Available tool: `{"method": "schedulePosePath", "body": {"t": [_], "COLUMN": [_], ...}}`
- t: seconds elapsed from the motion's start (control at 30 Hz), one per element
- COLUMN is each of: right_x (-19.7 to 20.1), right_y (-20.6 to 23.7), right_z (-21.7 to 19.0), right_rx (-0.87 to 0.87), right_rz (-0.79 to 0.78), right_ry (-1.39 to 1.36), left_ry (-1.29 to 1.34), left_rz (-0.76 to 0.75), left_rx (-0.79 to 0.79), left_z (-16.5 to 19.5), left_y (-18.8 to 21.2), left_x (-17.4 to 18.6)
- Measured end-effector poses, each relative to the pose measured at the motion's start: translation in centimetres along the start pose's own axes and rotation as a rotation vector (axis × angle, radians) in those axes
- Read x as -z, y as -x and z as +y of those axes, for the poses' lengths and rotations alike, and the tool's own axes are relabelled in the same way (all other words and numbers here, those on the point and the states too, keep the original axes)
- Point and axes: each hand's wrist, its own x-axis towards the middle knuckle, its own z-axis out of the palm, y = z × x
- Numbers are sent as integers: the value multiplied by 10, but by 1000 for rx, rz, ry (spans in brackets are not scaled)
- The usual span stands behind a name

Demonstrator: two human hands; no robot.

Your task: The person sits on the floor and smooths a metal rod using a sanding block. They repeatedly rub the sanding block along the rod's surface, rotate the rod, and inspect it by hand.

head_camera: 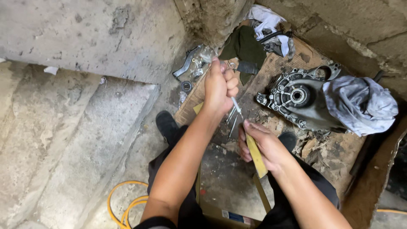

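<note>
Slim steel rod (235, 105) pinched in left grip (220, 87); right grip (258, 144) clasps flat yellow strip (256, 154).

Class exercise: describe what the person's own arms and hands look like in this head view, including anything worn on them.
Both arms are bare from the upper arm down, with short black sleeves just visible at the bottom edge. The left hand and right hand wear no gloves, rings or watch, and are smudged with dark grime.

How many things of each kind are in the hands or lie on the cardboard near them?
Hands: 2, left hand and right hand
Thin metal tool in the left hand: 1
Yellow strip in the right hand: 1
Metal engine cover: 1
Grey cloth: 1
Total: 6
</note>
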Motion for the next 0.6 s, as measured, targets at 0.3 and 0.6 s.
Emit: {"method": "schedulePosePath", "body": {"t": [0.3,0.6], "right_x": [-7,-16], "right_y": [-18,-23], "right_z": [1,6], "right_rx": [64,504], "right_rz": [285,609], "right_ry": [505,1686], "left_ry": [-102,-152], "left_rz": [95,118], "left_rx": [1,-139], "left_z": [-2,-4], "left_y": [-5,0], "left_x": [7,2]}}
